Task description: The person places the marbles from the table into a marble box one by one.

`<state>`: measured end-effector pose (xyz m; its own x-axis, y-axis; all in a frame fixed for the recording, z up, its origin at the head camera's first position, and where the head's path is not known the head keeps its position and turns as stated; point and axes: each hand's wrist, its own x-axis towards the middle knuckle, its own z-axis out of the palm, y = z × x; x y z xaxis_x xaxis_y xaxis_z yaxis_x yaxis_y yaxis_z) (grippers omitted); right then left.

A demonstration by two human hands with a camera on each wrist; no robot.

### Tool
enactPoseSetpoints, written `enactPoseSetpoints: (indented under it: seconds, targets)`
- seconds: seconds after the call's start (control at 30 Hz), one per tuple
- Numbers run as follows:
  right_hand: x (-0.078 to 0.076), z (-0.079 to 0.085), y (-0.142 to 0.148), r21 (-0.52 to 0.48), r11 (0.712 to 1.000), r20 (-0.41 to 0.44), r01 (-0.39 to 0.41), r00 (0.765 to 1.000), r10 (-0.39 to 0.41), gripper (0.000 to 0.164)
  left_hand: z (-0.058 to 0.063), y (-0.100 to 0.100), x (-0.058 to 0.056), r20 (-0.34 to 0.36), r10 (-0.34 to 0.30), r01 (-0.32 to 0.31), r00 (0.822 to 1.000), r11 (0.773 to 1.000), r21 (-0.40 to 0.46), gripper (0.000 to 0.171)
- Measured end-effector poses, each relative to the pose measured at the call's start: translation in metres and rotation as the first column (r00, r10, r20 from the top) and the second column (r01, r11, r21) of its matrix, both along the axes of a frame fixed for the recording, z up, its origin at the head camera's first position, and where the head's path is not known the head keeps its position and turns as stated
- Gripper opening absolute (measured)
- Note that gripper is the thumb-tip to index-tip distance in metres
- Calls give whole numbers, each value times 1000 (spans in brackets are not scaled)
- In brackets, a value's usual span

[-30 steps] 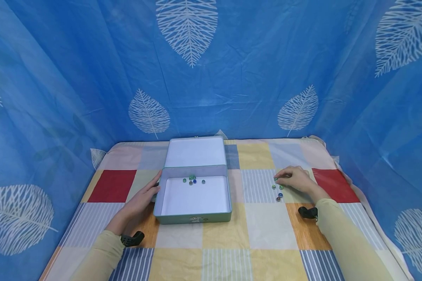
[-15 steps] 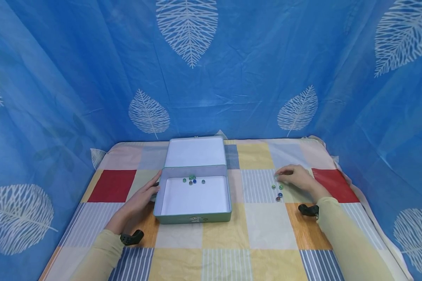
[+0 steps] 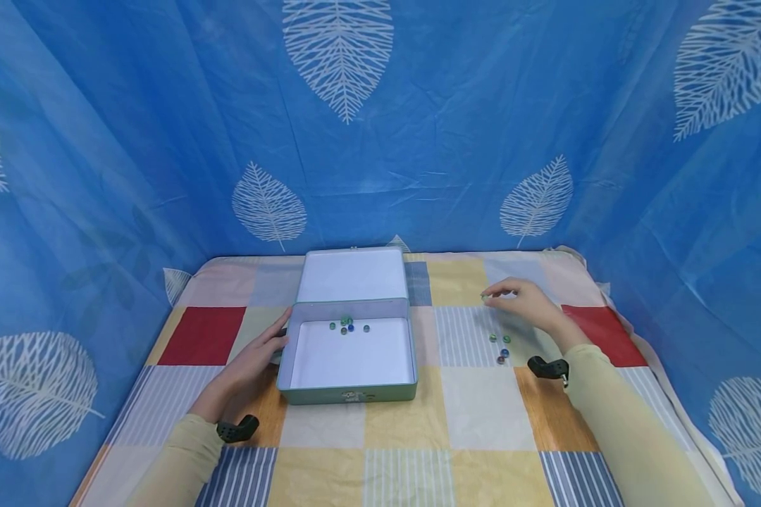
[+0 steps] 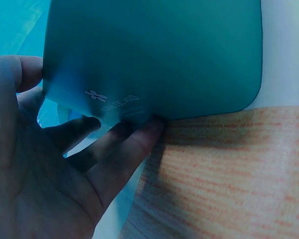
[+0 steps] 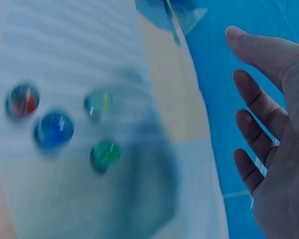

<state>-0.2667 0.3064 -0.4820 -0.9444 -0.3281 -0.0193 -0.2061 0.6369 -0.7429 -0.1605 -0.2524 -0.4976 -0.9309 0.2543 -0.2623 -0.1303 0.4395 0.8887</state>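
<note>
An open green tin box with a white inside stands left of centre, its lid laid back. My left hand rests against its left wall; in the left wrist view the fingertips touch the green side near its edges, fingers nearly straight. Over the striped cloth, my right hand pinches a green glass marble at its fingertips, raised off the table. Near that hand lie several loose marbles: a blue one, a reddish one, a green one and a clear-yellowish one.
Several marbles, among them a blue one, lie inside the box toward its back wall. Patchwork cloth covers the table. Blue curtains with white leaf prints close off the back and both sides.
My right hand has lifted the green marble from the group and moved slightly left and away from me. The left hand and the box have stayed put.
</note>
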Motion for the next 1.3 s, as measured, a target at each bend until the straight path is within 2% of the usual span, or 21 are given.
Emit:
enactPoseSetpoints:
  seconds: [0.2,0.43,0.77,0.97,1.1,1.3]
  targets:
    - [0,14,-24,-43,998,7,-40,999,40,40,0,0,0,-14,-5,5,1000,1000,-1,59]
    - [0,26,-53,-104,989,-15,-110,994,109,25,-1,0,1,-29,-8,8,1000,1000,-9,59]
    - [-2,33,-97,-129,964,-60,-232,972,226,19,-1,1,2,-36,-12,12,999,1000,2,59]
    - [0,37,-122,-144,950,-38,-278,961,275,25,1,1,2,-37,-15,15,999,1000,4,60]
    - [2,40,-134,-150,942,-18,-302,953,302,21,0,1,2,-42,-18,19,999,1000,4,59]
    - [2,38,-151,-157,923,-32,-352,936,352,23,-3,0,0,-41,-20,21,999,999,24,58]
